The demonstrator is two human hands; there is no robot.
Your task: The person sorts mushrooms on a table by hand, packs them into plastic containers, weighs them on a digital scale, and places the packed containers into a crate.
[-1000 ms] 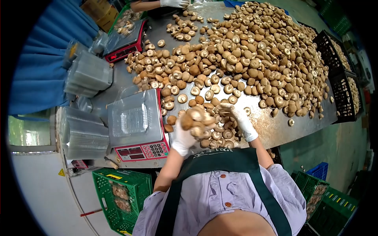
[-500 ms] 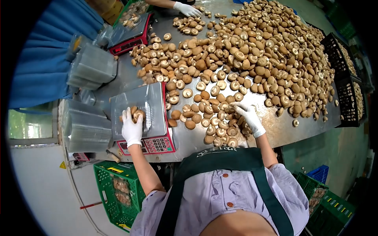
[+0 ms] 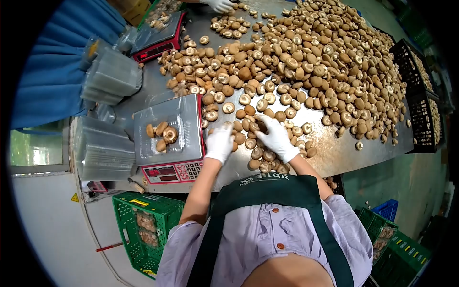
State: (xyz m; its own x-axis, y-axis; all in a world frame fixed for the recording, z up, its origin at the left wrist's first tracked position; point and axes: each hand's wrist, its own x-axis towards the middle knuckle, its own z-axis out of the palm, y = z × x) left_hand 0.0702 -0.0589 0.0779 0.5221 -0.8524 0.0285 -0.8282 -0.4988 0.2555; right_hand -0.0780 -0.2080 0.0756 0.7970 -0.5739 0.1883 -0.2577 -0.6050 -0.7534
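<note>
Both of my hands wear white gloves and reach into the loose shiitake mushrooms (image 3: 265, 155) on the metal table in front of me. My left hand (image 3: 220, 143) is just right of the near scale, its fingers stretched out against mushrooms at the group's left edge. My right hand (image 3: 277, 138) curls its fingers over a brown mushroom in the middle of the group; its fingertips are partly hidden. A clear plastic tray (image 3: 180, 138) lies on the near scale (image 3: 191, 154), with several mushrooms (image 3: 169, 134) in it.
A large mushroom heap (image 3: 330, 71) covers the table's far and right side. Stacked clear trays (image 3: 103, 150) stand left of the scale. Another person's gloved hand (image 3: 220, 5) is at the far edge near a second scale (image 3: 160, 36). A green crate (image 3: 125, 215) sits below left.
My left hand has left the tray on the scale, leaving mushrooms there, and moved right to the loose group. My right hand has shifted left. The other person's hand has moved slightly left.
</note>
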